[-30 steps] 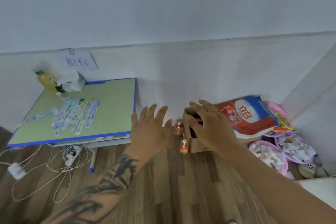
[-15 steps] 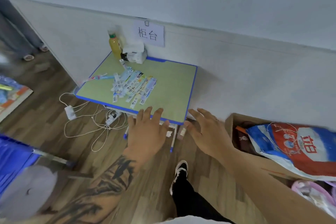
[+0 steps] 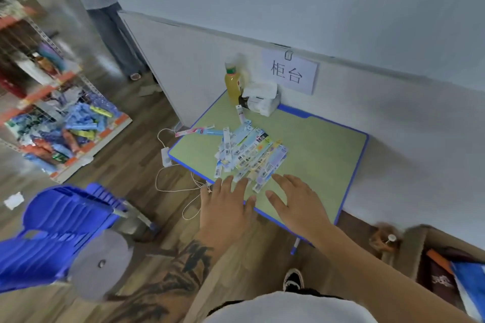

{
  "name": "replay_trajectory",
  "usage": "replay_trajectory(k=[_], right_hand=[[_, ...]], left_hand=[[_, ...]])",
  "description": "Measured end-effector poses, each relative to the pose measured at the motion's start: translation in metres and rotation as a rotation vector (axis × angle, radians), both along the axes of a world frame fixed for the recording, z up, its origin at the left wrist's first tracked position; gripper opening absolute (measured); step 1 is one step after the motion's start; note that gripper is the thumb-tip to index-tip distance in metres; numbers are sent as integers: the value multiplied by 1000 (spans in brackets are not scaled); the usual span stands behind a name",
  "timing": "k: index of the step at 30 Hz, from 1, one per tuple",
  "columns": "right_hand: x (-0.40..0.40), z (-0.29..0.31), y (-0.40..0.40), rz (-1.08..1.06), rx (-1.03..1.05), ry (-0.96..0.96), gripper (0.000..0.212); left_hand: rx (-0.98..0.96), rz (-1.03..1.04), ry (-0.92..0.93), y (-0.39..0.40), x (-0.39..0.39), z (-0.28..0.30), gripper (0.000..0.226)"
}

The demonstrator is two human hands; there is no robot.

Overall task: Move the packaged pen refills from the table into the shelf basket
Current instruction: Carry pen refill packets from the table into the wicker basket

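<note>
Now reaching over the near edge of the table [image 3: 328,155], unlike half a second ago: left hand [image 3: 225,208] and right hand [image 3: 299,207] spread flat, holding nothing. Refill packs [image 3: 249,155] piled mid-frame; shelf basket [image 3: 65,123] upper left.

Both forearms are showing bare, with no sleeves reaching them. The left forearm [image 3: 168,278] is carrying a large dark tattoo of bold, curling black shapes that is running from just below the wrist up toward the elbow. The left hand [image 3: 225,214] and the right hand [image 3: 299,207] are wearing no gloves, rings or watch. The right forearm [image 3: 367,267] is showing no markings. A white garment [image 3: 286,308] is covering the torso, above dark trousers [image 3: 309,292] and a black shoe with white trim [image 3: 293,280].
</note>
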State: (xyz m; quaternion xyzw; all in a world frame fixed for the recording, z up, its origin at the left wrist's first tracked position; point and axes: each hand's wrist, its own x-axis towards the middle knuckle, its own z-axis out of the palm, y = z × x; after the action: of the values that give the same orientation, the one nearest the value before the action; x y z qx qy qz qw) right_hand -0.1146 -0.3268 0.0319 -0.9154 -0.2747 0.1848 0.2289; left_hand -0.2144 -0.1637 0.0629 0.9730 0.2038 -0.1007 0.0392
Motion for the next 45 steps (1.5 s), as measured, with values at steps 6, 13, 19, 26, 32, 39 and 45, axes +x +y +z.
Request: replay_trajectory(k=[6, 13, 19, 26, 32, 39, 45], right_hand=[[40, -28, 19, -52, 20, 118, 58], [75, -64, 47, -236, -49, 270, 51], [89, -94, 75, -502, -163, 422, 44], [91, -114, 131, -821, -208, 512, 38], [96, -123, 158, -905, -373, 395, 34], [98, -121, 156, -967, -274, 479, 24], [96, -105, 158, -1144, 76, 453, 26]], left_hand=[[9, 44, 67, 19, 50, -26, 55], [-76, -63, 210, 57, 119, -62, 53], [-152, -215, 325, 96, 195, -104, 45], [-157, -438, 391, 124, 240, -140, 47], [-211, -546, 353, 126, 241, -151, 38], [-177, -606, 436, 123, 248, -146, 24], [-321, -610, 335, 129, 249, -124, 25]])
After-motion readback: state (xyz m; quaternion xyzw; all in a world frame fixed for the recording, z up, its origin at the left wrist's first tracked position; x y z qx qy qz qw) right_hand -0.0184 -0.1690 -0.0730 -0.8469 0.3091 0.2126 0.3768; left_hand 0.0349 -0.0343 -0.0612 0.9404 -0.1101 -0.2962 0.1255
